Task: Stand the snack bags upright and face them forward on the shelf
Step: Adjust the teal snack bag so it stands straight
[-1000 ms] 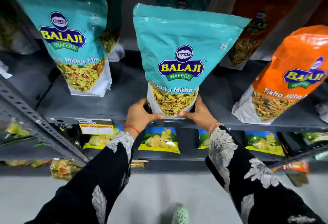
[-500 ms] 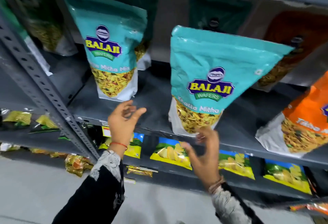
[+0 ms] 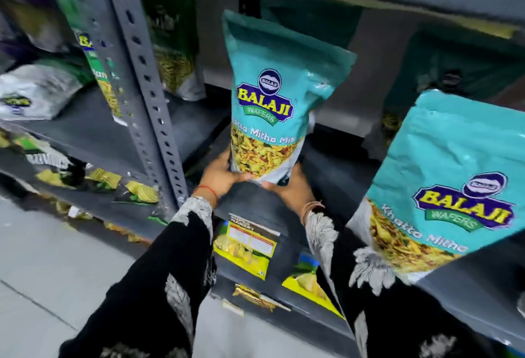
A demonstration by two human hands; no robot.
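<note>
A teal Balaji Khatta Mitha bag [image 3: 272,96] stands upright, label forward, near the front of the dark shelf [image 3: 326,176]. My left hand [image 3: 220,173] grips its lower left corner. My right hand [image 3: 292,191] holds its lower right corner from beneath; the bag hides most of the fingers. A second teal Balaji bag [image 3: 443,176] stands upright at the right, free of both hands, label forward and leaning slightly.
A perforated grey upright post [image 3: 142,79] stands just left of my left hand. Left of it are a green bag [image 3: 96,59] and a white bag [image 3: 34,93] lying flat. Dark green bags [image 3: 173,53] stand at the back. Yellow chip packs [image 3: 244,247] fill the lower shelf.
My view swung left. Both hands, open and off the middle bag half a second ago, have reached to the left teal bag and closed on its base.
</note>
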